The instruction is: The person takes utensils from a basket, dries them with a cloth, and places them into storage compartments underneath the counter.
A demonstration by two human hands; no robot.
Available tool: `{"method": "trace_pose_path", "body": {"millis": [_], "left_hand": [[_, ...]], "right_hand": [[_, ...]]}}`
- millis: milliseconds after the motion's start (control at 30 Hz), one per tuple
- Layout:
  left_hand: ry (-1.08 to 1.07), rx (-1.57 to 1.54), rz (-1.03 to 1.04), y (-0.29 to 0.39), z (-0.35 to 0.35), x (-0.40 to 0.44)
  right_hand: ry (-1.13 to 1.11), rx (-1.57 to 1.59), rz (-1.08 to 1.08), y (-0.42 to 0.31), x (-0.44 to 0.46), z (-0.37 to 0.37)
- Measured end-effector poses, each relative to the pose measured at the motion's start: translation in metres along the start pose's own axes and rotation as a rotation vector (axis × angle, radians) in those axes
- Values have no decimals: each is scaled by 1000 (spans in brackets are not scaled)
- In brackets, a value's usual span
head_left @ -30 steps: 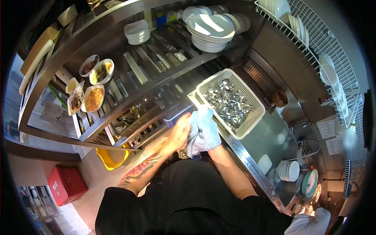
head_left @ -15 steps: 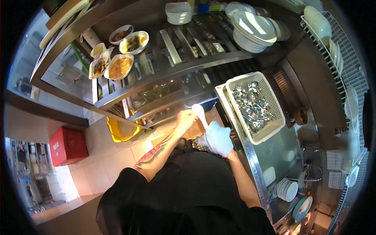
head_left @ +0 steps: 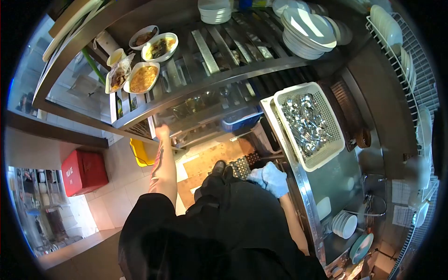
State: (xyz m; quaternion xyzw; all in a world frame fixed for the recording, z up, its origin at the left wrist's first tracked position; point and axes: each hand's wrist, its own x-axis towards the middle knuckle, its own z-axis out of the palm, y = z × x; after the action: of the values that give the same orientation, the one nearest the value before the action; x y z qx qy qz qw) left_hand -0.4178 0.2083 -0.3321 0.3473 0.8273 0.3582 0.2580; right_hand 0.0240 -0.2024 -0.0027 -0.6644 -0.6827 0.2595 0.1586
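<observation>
My left hand (head_left: 162, 131) is stretched out to the lower shelf on the left, beside a narrow white edge (head_left: 151, 127). Its fingers are too small and blurred to show whether they hold anything. A light blue cloth (head_left: 269, 179) is bunched in my right hand, covering most of its fingers. That hand is low at my right side, near the steel counter's front edge. On the counter a white perforated basket (head_left: 305, 165) holds a heap of shiny metal cutlery (head_left: 305, 123). The white spoon seen earlier cannot be made out now.
Dishes of food (head_left: 143, 78) and stacked white bowls (head_left: 308, 35) stand on the slatted upper shelf. A blue container (head_left: 240, 122) is below it. White cups (head_left: 344, 226) stand by the tap. A yellow bucket (head_left: 140, 153) and red box (head_left: 84, 172) are on the floor, left.
My left hand has moved left to the lower shelf, away from the cloth, and the white spoon has left view. My right hand with the cloth has dropped slightly toward the counter.
</observation>
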Motion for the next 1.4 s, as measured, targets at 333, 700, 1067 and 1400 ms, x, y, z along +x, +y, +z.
{"method": "trace_pose_path", "body": {"millis": [333,700,1067,1400], "left_hand": [[-970,-281,944,222,-94,-369],[-1316,-385,2583,468,-225,-666],[-1801,-371,2471,528,-130,-935],[-1762,-361,2017,523,-49,-751]], "right_hand": [[350,449,332,32,-28,-1],[182,330,335,48,-39,26],[249,148,389,75,-76,-37],[193,-216,215,105,-70,37]]}}
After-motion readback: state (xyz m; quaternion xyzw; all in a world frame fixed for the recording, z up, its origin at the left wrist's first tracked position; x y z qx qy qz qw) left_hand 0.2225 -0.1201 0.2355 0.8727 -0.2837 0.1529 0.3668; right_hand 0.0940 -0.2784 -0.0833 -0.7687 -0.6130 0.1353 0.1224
